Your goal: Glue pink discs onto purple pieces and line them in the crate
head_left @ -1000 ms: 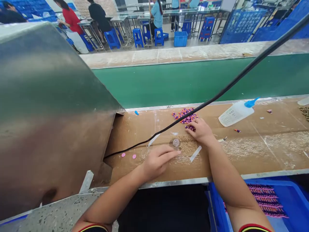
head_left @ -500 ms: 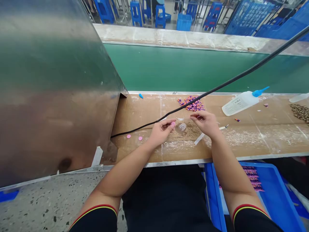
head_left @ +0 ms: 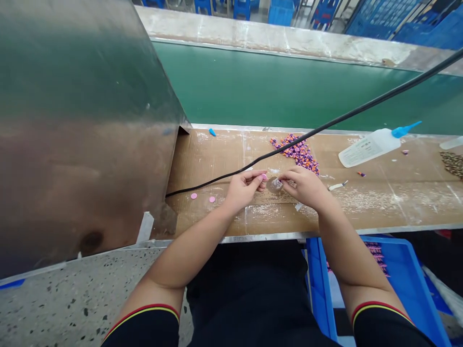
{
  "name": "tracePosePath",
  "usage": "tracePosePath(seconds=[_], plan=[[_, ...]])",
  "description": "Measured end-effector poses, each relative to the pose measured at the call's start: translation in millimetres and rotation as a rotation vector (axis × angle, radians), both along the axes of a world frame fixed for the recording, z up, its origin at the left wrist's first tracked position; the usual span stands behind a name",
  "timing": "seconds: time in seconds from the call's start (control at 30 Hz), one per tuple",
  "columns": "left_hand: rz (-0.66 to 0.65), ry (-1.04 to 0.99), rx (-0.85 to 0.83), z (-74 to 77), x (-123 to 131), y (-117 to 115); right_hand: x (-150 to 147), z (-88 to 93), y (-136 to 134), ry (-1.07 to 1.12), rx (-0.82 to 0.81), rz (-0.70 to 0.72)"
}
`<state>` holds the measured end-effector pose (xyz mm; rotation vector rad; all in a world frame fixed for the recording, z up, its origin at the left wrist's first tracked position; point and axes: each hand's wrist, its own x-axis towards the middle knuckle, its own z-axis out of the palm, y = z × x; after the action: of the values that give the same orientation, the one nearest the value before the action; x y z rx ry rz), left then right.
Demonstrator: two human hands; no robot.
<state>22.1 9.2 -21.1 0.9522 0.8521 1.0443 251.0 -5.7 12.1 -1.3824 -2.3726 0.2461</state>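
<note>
Left hand (head_left: 244, 189): fingers curled, thumb and forefinger pinching a pink disc (head_left: 264, 177) at the fingertips. Right hand (head_left: 302, 187): fingers bent, pinching a clear round piece (head_left: 277, 184) at the fingertips; its exact kind is too small to tell. The two held items are just beside each other, above the near-middle of a cardboard-covered bench (head_left: 383, 202), and the hands nearly meet there.

On the cardboard, two more pink discs (head_left: 202, 197) lie flat to the left of the left hand, well apart from one another. A scattered heap of purple and orange beads (head_left: 294, 153) lies just far of the right hand. A black cable (head_left: 325, 123) runs diagonally above the bench, from the left end up toward the far right. A small blue piece (head_left: 212, 132) lies near the far edge, left of centre.

To the right stands a white glue bottle (head_left: 369, 148) with a blue nozzle, lying tilted on its side; a second bottle (head_left: 451, 142) and brown granules (head_left: 452, 164) sit at the far right. A stainless steel hood (head_left: 79, 120) fills the left. A green conveyor belt (head_left: 271, 91) runs beyond the bench. Near right, a blue crate (head_left: 398, 270) holds pink-purple strips (head_left: 376, 255).
</note>
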Motion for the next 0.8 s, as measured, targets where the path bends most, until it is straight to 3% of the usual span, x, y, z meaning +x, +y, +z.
tracePosePath(seconds=[0.23, 0.3, 0.4, 0.5, 0.57, 0.8], plan=[[0.014, -0.049, -0.115, 5.7, 2.9, -5.2, -4.5, 2.1, -8.2, 0.010, 0.016, -0.070], [0.013, -0.046, -0.127, 8.4, 3.2, -6.5, -12.2, 2.4, -17.2, 0.179, 0.041, -0.150], [0.020, -0.048, -0.141, 11.8, 3.8, -8.6, -37.1, -2.7, -34.6, 0.611, 0.027, -0.287], [0.028, -0.057, -0.118, 13.1, 4.4, -10.6, -68.2, -13.1, -47.9, 0.985, -0.036, -0.335], [0.033, -0.064, -0.080, 13.2, 4.4, -11.7, -83.7, -18.9, -51.9, 1.104, -0.029, -0.351], [0.084, -0.020, 0.010, 12.8, 4.5, -13.0, -94.1, -19.7, -55.8, 1.101, 0.013, -0.361]])
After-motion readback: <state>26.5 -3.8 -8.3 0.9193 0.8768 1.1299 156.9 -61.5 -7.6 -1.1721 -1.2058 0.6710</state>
